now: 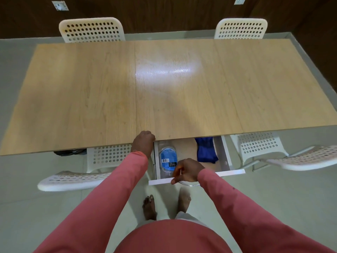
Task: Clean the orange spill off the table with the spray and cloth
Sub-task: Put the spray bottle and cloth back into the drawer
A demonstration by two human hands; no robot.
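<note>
Wood-grain tabletop (182, 92) looks bare and shiny, with no clear orange spill on it; a faint yellowish tint left of centre may be residue, but I cannot tell. Under its near edge a white drawer (197, 177) stands open. Inside lie the spray (167, 157), a clear bottle with a blue label, on its side at the left, and the blue cloth (207, 150), bunched at the right. Left hand (144, 141) is curled over the tabletop edge, gripping it. Right hand (187, 170) pinches the drawer front, holding neither tool. Judging by this, either the job has not begun or the 2 tools are being put away after wiping.
</note>
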